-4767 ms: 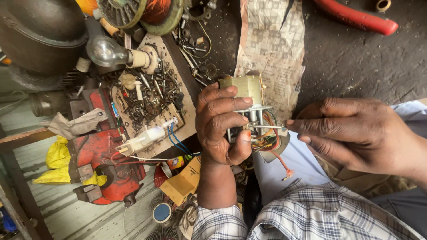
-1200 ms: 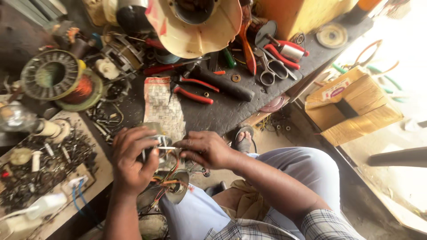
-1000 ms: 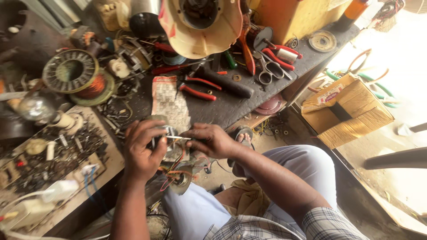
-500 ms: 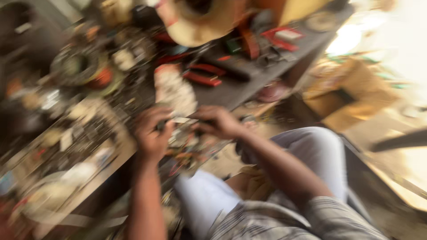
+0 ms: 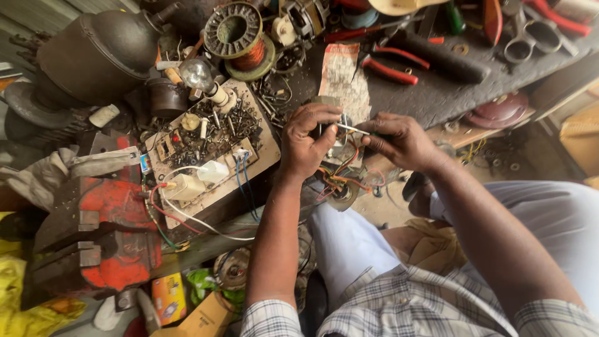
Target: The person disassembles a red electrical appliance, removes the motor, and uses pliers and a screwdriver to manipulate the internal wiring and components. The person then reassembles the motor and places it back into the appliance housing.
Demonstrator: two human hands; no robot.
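Hands (image 5: 309, 140) shifted right, tray (image 5: 265, 156) holding screws (image 5: 218, 128)

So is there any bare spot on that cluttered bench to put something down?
Little. One bare dark strip of bench top lies between the red-handled pliers and the maroon disc. Left of the left hand, the board of screws, bulb and copper coil crowd everything.
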